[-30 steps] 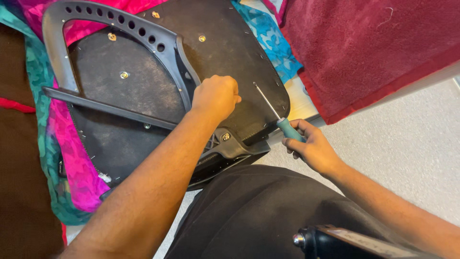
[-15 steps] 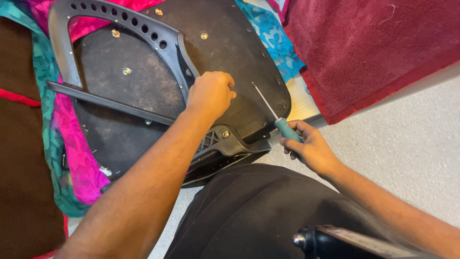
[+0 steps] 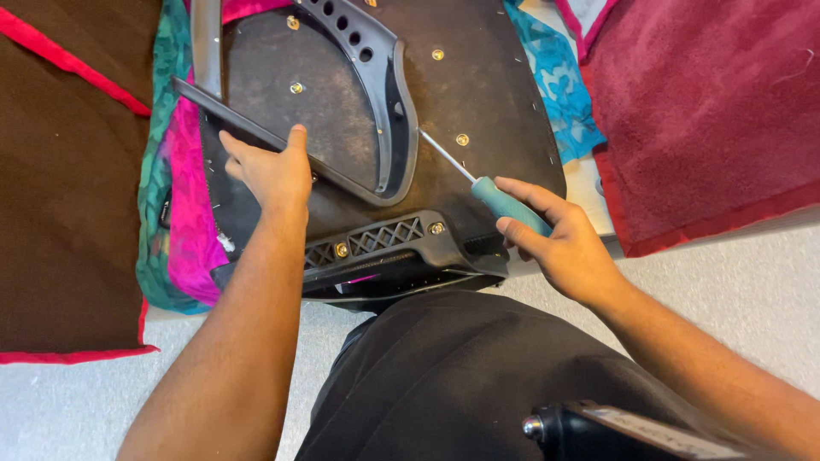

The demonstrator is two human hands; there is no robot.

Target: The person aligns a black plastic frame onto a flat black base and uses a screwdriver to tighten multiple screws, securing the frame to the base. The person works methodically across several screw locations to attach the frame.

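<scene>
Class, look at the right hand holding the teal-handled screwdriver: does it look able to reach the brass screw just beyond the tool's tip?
Probably yes. The right hand grips the teal-handled screwdriver, and its thin shaft already points towards the brass screw on the dark board. Nothing lies between tip and screw; the grey plastic armrest sits to one side.

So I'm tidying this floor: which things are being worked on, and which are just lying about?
In use:
left hand on grey plastic armrest frame
right hand holding teal-handled screwdriver
black upturned chair seat base

Lying about:
dark red towel
brown cloth
pink-green fabric
blue patterned cloth
</scene>
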